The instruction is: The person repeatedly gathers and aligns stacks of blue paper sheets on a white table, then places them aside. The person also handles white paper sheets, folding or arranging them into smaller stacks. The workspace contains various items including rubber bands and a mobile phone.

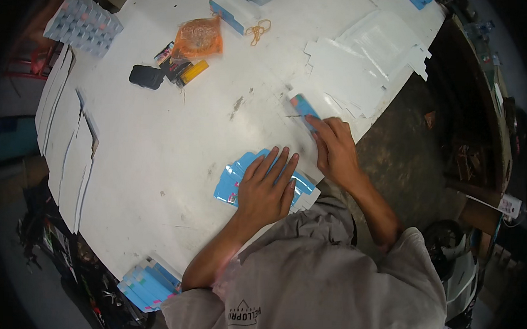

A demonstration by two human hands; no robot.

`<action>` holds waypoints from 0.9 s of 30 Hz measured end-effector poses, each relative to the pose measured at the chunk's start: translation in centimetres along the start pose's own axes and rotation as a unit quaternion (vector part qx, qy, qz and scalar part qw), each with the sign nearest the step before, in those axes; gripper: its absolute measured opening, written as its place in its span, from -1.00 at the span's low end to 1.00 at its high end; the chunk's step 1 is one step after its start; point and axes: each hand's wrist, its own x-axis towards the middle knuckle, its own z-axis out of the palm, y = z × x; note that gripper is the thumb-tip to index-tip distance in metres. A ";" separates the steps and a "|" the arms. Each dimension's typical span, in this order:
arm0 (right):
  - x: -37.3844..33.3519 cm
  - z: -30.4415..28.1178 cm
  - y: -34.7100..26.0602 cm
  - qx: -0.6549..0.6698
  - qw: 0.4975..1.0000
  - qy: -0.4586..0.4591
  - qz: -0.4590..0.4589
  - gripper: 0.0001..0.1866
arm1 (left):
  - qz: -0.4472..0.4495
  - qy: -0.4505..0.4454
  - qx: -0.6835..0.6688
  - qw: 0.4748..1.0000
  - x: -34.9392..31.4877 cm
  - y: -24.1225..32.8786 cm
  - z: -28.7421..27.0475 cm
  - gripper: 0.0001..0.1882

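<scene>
My left hand (266, 188) lies flat with its fingers spread, pressing on a fanned set of blue printed card blanks (230, 178) near the table's front edge. Part of the fan is hidden beneath my palm, and white tabs (306, 200) stick out on its right side. To the right, my right hand (336, 147) is closed around the near end of a slim blue carton (303, 107) with a reddish patch at its far end. That carton is against or just over the white tabletop; I cannot tell which.
Flat white die-cut sheets (362, 57) lie at the far right, more sheets (70, 150) along the left edge. Farther back are an orange plastic bag (199, 37), rubber bands (257, 32), a black case (146, 76), and a yellow box (194, 72). Blue cartons (147, 286) sit near left.
</scene>
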 end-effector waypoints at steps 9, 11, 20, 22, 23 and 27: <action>0.4 -0.3 -0.7 -0.123 0.991 0.013 -0.045 -0.39 | 0.035 -0.059 -0.010 0.998 0.5 -1.3 -0.4 -0.39; -1.1 0.3 -1.3 -0.005 0.999 -0.033 -0.004 -0.41 | 0.043 -0.073 0.022 0.996 0.3 -1.2 0.0 -0.33; -1.2 -0.1 -2.5 -0.058 0.991 -0.110 -0.045 -0.53 | 0.006 -0.097 -0.029 0.995 1.6 -1.1 -0.5 -0.20; -0.9 0.0 -2.4 -0.074 0.994 -0.062 -0.046 -0.52 | -0.006 -0.119 -0.036 0.992 1.7 -0.7 -1.7 -0.17; -0.7 0.1 -2.4 -0.081 0.995 -0.039 -0.046 -0.51 | 0.001 -0.120 -0.032 0.992 1.6 -0.8 -1.6 -0.17; -1.3 0.6 -2.9 -0.018 0.998 -0.056 -0.005 -0.49 | 0.020 -0.123 0.036 0.992 0.6 -1.0 -0.7 -0.17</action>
